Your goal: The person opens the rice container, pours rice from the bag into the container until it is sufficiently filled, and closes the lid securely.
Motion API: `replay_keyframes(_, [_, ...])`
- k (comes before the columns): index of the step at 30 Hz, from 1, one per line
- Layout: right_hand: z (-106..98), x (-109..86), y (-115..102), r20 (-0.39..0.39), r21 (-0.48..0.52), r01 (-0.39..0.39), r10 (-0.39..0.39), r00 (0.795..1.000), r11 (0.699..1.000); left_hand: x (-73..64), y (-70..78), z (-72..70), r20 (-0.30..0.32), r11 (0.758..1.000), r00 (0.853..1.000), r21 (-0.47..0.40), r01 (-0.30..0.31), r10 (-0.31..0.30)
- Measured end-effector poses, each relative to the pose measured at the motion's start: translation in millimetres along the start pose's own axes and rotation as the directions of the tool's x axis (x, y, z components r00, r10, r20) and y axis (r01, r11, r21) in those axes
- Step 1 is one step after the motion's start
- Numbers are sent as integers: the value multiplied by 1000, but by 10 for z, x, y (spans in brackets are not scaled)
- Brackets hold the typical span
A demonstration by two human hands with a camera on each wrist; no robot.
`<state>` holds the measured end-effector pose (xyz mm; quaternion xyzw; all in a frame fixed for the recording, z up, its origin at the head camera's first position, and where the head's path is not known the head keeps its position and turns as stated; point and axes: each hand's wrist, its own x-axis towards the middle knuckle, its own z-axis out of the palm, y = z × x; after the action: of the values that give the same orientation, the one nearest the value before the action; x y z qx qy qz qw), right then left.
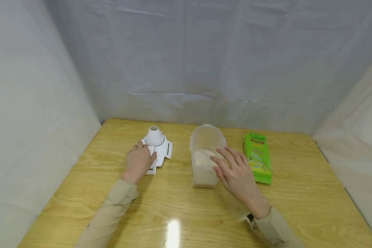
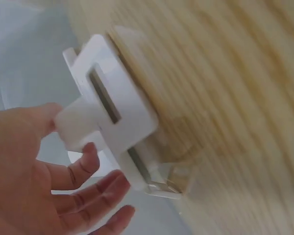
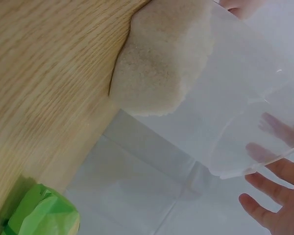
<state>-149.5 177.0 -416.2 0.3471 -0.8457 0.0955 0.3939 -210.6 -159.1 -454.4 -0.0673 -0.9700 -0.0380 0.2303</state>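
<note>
A white lid [image 1: 161, 155] with slotted side flaps and a cone-shaped spout [image 1: 154, 136] lies on the left of the table. My left hand [image 1: 139, 160] pinches a white raised part [image 2: 79, 123] of it between thumb and index finger, the other fingers loosely extended. Right of it stands a translucent container [image 1: 204, 177], open at the top and partly filled with pale grains like rice [image 3: 157, 58]. Over the container's right rim, my right hand [image 1: 237, 175] has its fingers spread; some show through the clear wall in the right wrist view. Whether they touch it, I cannot tell.
A bright green packet [image 1: 258, 158] lies to the right of the container, behind the right hand. Pale sheets [image 1: 186, 69] hang behind the wooden table [image 1: 155, 213] and along both sides.
</note>
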Motion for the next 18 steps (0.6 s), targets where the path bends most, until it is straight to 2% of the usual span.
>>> replay_keyframes(4, [1,4,0,-7,5,2,-2,1000,1000,19,-14,37,-29,1000,1000,-23,8,-9])
replay_keyframes(9, [3,2,-6,0,11,-3,3,1000,1000,32,-37,62,-108,999,994,-53,6,-12])
replay_keyframes(15, [3,0,-1,7,7,-11,11,1000,1000,63,-28,-36,-152,995,988,-101,0,-15])
replay_keyframes(18, [2,1,0,10,6,-13,13,1000,1000,85,-10,-119,-197,988,980,-156,-3,-28])
